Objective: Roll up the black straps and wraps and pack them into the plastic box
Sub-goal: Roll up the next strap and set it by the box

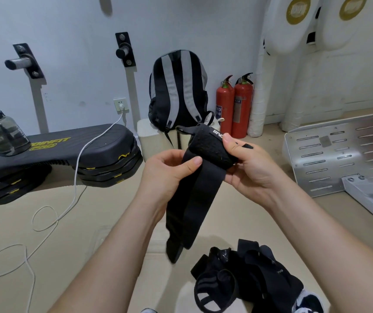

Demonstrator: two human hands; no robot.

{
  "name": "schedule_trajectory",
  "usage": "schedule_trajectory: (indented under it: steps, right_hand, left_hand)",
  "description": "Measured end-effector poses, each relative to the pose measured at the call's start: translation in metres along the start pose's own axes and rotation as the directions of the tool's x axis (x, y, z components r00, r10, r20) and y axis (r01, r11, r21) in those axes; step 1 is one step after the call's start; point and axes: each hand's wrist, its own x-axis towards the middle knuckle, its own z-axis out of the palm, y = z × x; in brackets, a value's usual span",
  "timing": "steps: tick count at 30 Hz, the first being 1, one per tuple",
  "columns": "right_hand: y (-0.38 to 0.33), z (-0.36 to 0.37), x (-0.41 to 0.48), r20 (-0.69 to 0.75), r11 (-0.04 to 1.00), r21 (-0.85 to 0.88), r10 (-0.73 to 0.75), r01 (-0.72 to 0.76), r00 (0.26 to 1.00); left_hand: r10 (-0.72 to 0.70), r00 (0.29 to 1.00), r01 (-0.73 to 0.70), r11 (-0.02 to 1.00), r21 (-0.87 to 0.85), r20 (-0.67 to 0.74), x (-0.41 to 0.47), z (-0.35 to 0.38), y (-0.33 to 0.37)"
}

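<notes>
Long black fabric wrap (194, 193): rolled padded upper end pinched by right hand (248, 168); left hand (167, 170) grips hanging tail. Loose black straps pile (248, 274) below.

Soft, even indoor light, fairly bright, with a cool tint on the white wall (68, 30). Shadows are faint and diffuse. Dull glare sits on the metal plate (350, 141) at right. Wide-angle distortion bends the edges; the black wrap (194, 195) is motion-blurred at its lower end.
</notes>
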Motion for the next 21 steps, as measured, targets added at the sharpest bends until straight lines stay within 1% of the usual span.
schedule_trajectory:
  steps: [4,6,8,10,12,14,16,18,21]
  right_hand:
    - [0.004,0.002,0.002,-0.022,1.000,0.013,-0.006,0.006,1.000]
    - [0.005,0.003,0.002,-0.037,0.998,0.059,-0.007,0.009,0.999]
    - [0.003,0.001,0.001,-0.036,0.992,0.122,-0.006,0.010,0.999]
    - [0.001,0.001,-0.003,0.009,0.994,0.110,-0.016,0.015,1.000]
    - [0.002,0.002,-0.005,0.059,0.998,0.023,-0.056,0.055,0.997]
    - [0.005,0.003,-0.004,0.033,0.981,-0.114,-0.154,0.157,0.988]
    - [0.007,0.003,-0.002,-0.019,0.929,-0.253,-0.284,0.270,0.959]
    - [0.007,0.002,-0.001,-0.029,0.871,-0.352,-0.375,0.342,0.926]
    - [0.006,-0.001,0.002,-0.019,0.788,-0.466,-0.462,0.401,0.887]
  left_hand:
    - [0.076,0.997,-0.075,0.997,-0.016,0.025,-0.001,-0.001,0.003]
    - [0.060,0.994,-0.062,0.998,0.013,0.095,-0.003,-0.003,0.005]
    - [0.024,0.982,-0.039,0.996,0.078,0.186,-0.001,-0.006,0.005]
    - [-0.001,0.977,-0.025,0.992,0.120,0.213,0.002,-0.010,0.003]
    - [-0.019,0.985,0.001,0.994,0.106,0.174,0.005,-0.010,0.001]
    - [-0.064,0.983,0.048,0.994,0.099,0.170,0.002,-0.004,-0.001]
    - [-0.133,0.967,0.109,0.987,0.118,0.219,-0.002,0.004,-0.003]
    - [-0.170,0.945,0.138,0.982,0.128,0.281,-0.006,0.008,-0.003]
    - [-0.163,0.936,0.163,0.986,0.025,0.313,-0.013,0.016,-0.002]
